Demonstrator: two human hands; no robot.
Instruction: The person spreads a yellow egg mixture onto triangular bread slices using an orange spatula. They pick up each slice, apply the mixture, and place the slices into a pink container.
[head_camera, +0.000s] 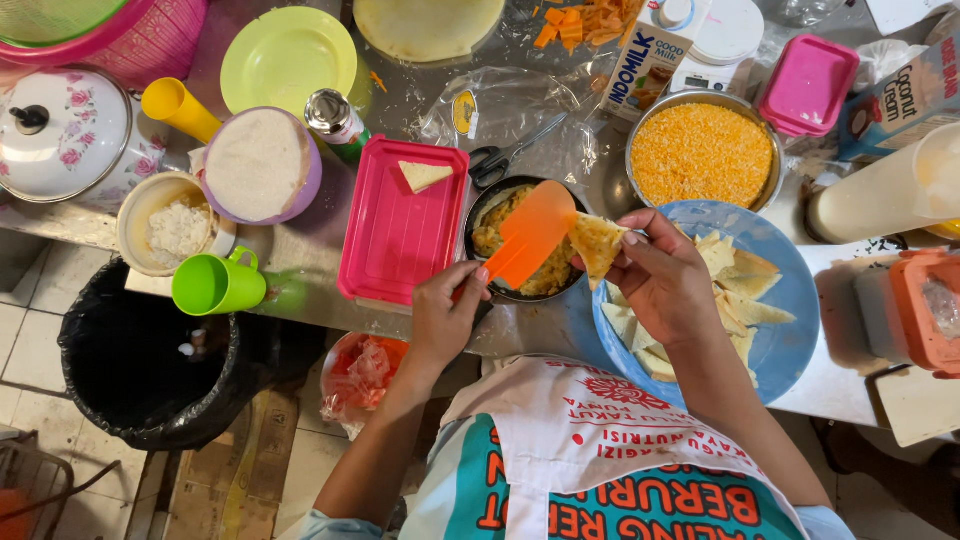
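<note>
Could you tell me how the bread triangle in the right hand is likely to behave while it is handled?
The bread triangle looks thin and soft, so it probably bends easily. The right hand pinches one edge, suggesting it is light. Filling from the orange spatula may make it floppier.

Spatula (533, 232): orange. Tray (400, 225): pink, bearing one pale yellow bread triangle (424, 175). Plate (780, 300): blue, with cream and tan bread triangles. Crumbs in metal bowl (703, 152): golden yellow. Cup (212, 284): bright green. Pot lid (62, 135): white with pink rose pattern. Bin bag (150, 365): black. Apron (620, 450): white with red lettering.
</note>
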